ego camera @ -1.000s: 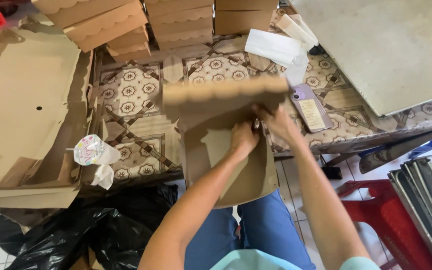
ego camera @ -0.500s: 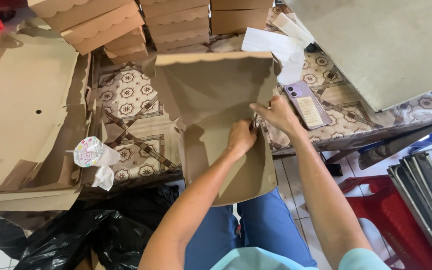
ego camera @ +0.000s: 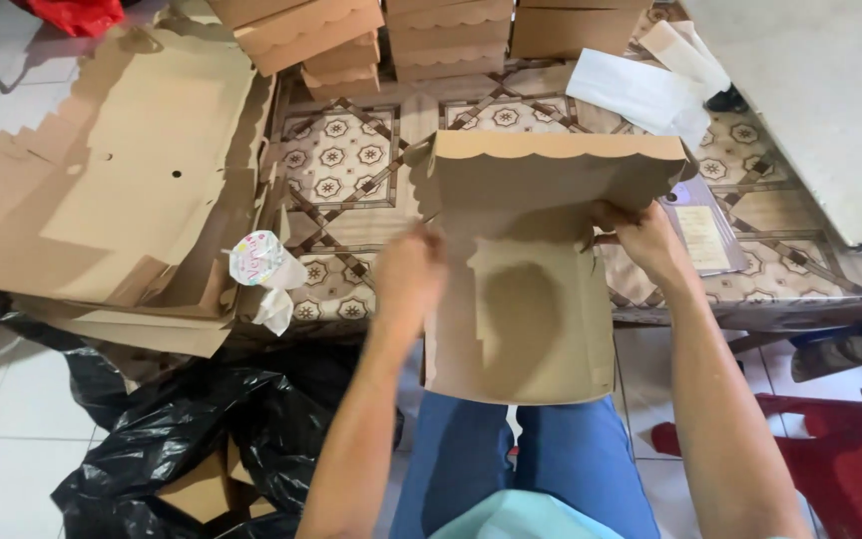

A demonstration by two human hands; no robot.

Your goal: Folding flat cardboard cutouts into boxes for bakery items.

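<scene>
Both bare forearms reach forward from the lower edge of the view, over the person's lap. The left hand [ego camera: 408, 271] is blurred, held with loosely curled fingers and the back of the hand facing up; whether it grips anything cannot be told. The right hand [ego camera: 644, 240] sits farther forward and to the right, its wrist bent slightly inward and its fingers curled closed in a pinch. The two hands stay well apart.
</scene>
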